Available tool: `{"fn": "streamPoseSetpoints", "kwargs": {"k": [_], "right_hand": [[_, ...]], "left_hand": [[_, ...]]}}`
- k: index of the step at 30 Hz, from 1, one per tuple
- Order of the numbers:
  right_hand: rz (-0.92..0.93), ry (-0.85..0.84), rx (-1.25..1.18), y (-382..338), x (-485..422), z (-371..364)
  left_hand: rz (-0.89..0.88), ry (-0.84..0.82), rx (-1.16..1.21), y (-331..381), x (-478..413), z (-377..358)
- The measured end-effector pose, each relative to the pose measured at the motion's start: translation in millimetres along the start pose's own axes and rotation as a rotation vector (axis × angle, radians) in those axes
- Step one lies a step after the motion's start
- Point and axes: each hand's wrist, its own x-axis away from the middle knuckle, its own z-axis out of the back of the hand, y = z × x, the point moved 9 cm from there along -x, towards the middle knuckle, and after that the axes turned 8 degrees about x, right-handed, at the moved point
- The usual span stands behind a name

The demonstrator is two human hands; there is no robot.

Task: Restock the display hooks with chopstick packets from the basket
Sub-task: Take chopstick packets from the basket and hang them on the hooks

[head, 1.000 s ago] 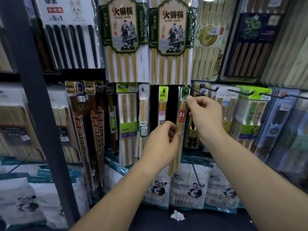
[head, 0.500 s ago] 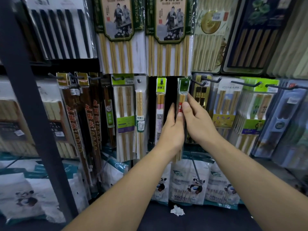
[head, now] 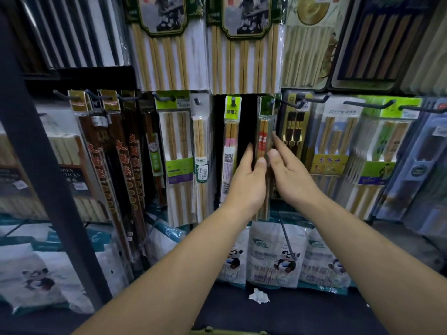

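The right hand (head: 290,175) has dropped from the hook (head: 272,102) to the hanging chopstick packet (head: 263,139). The left hand (head: 246,182) flanks it too, and both rest straight fingers against it. Only the basket (head: 227,331) rim shows; its contents are hidden.

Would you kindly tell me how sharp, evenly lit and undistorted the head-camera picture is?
Head view: dim, darkest along the bottom shelf; the tall packs at the top are blurred; pale glare streaks the wrap of the black chopsticks; wide-angle bending tilts the dark post; the left hand is fairly sharp.
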Motion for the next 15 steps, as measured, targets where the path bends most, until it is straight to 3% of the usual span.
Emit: {"fn": "streamPoseSetpoints", "kwargs": {"k": [8, 15], "right_hand": [[-0.202, 0.011, 0.010, 76, 131, -35], [-0.400, -0.509, 0.217, 187, 274, -181]], "left_hand": [[0.176, -0.089, -0.191, -82, 136, 52], [0.518, 0.146, -0.724, -224, 224, 192]]}}
